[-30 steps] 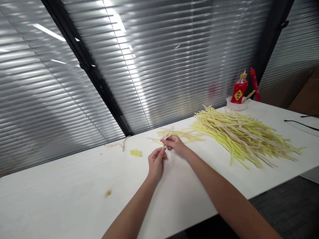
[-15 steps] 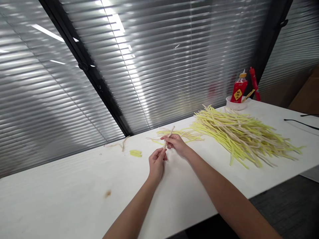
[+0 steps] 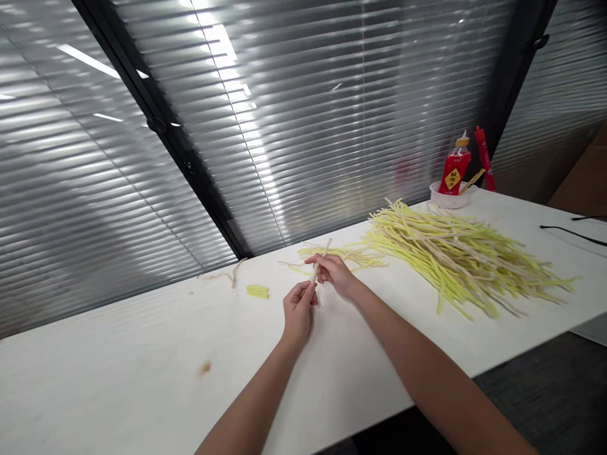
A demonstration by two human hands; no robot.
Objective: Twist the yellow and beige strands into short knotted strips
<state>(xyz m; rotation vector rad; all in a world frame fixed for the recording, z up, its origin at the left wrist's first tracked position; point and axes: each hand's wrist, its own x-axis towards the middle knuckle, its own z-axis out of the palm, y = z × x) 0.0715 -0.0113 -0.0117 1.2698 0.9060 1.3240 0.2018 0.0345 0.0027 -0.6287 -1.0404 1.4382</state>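
One white table (image 3: 142,379) unchanged, big heap of yellow strands (image 3: 455,253) still at its far right, right hand (image 3: 334,272) and left hand (image 3: 298,306) still pinching one pale strand (image 3: 320,260), now straighter, tip raised slightly since a second ago

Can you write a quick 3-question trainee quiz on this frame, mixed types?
1. True or false: both hands grip the same beige stick.
2. Which lies nearest the left hand on the white table? A) small yellow-green scrap B) red bottle C) black cable
3. Fill in: the big yellow pile lies on the person's ___ side.

Key
1. True: the right hand holds it higher up, the left pinches its lower end.
2. A
3. right
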